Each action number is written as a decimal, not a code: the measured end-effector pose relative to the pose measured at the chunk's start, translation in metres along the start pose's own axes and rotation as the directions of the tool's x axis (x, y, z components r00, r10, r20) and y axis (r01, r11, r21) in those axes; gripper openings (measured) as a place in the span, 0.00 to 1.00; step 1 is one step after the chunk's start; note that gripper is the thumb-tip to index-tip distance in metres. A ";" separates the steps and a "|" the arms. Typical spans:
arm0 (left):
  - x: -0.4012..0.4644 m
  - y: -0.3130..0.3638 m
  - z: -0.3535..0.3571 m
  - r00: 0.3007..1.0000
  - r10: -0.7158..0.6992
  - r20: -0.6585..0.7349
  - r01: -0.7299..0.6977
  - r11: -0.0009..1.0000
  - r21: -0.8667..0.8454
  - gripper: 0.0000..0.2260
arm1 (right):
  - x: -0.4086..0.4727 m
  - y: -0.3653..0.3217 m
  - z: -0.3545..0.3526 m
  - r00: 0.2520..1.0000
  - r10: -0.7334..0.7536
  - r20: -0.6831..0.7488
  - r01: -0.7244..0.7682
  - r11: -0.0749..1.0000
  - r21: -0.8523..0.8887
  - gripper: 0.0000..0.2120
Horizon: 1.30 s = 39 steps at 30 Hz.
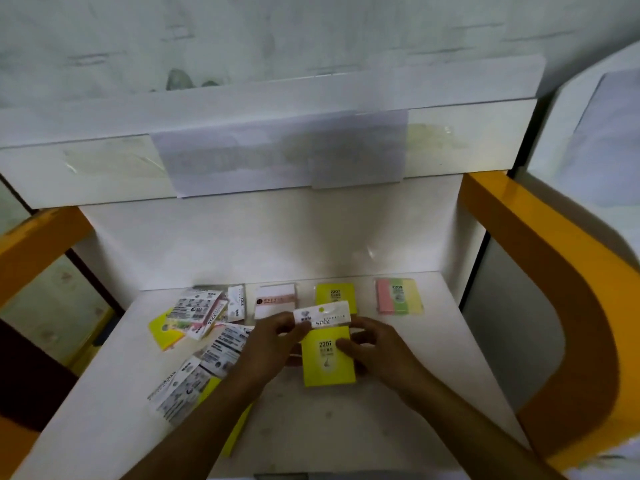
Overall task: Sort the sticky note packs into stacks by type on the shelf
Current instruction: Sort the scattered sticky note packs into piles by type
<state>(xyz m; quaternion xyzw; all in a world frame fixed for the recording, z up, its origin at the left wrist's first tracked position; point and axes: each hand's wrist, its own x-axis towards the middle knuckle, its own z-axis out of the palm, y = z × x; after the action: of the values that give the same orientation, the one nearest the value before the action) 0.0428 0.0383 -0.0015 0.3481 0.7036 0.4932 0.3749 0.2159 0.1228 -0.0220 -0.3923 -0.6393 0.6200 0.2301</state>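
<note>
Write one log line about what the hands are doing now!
left hand: pinches yellow pack header | right hand: holds yellow pack | matching yellow stack: behind | unsorted pile: left

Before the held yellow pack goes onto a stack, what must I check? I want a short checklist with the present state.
1. Both hands hold the yellow 2207 pack, left hand and right hand: ok.
2. Matching yellow 2207 stack is at the back: ok.
3. Space above that stack is free: ok.
4. Other stacks, the white pack and the pink-green-yellow pack, stand apart: ok.
5. Unsorted pile on the left finished: not ok.
</note>
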 end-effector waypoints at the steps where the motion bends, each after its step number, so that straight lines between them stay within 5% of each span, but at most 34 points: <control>1: 0.003 -0.004 -0.001 1.000 -0.003 0.003 0.003 1.000 0.017 0.05 | 0.003 0.003 -0.001 1.000 -0.009 -0.026 0.007 0.998 -0.058 0.12; 8: 0.018 0.001 0.006 0.980 -0.036 0.197 0.048 0.997 -0.056 0.18 | 0.059 -0.007 -0.017 0.969 -0.048 -0.243 0.028 0.996 -0.086 0.14; 14: 0.047 0.015 0.006 0.999 0.043 0.027 -0.044 0.998 0.043 0.19 | 0.111 -0.017 -0.016 0.961 -0.040 -0.274 0.010 0.994 -0.112 0.09; 19: 0.051 0.006 0.005 0.995 -0.020 0.095 0.005 0.989 0.146 0.24 | 0.115 -0.018 -0.005 0.944 -0.103 -0.313 -0.050 0.895 -0.444 0.18; 26: 0.037 0.004 -0.001 0.959 0.031 0.283 -0.060 0.994 0.094 0.28 | 0.108 -0.023 -0.002 0.892 -0.279 -0.356 0.030 0.822 -0.569 0.15; 31: 0.024 -0.001 -0.052 0.934 0.234 0.270 -0.312 0.902 0.297 0.14 | 0.083 -0.050 0.027 0.920 -0.375 -0.117 0.245 0.781 -0.574 0.09; 35: 0.005 -0.017 -0.119 0.941 0.322 0.098 -0.332 0.839 0.431 0.13 | 0.047 -0.055 0.079 0.897 -0.411 0.164 0.431 0.724 -0.538 0.08; 39: -0.022 -0.043 -0.167 0.953 0.285 0.101 -0.295 0.803 0.517 0.14 | 0.006 -0.042 0.127 0.845 -0.276 0.457 0.522 0.605 -0.601 0.17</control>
<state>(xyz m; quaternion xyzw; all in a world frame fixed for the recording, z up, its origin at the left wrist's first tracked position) -0.0971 -0.0647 0.0006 0.5451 0.7466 0.3297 0.1917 0.1041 0.0527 0.0019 -0.1890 -0.9263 0.3131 0.0903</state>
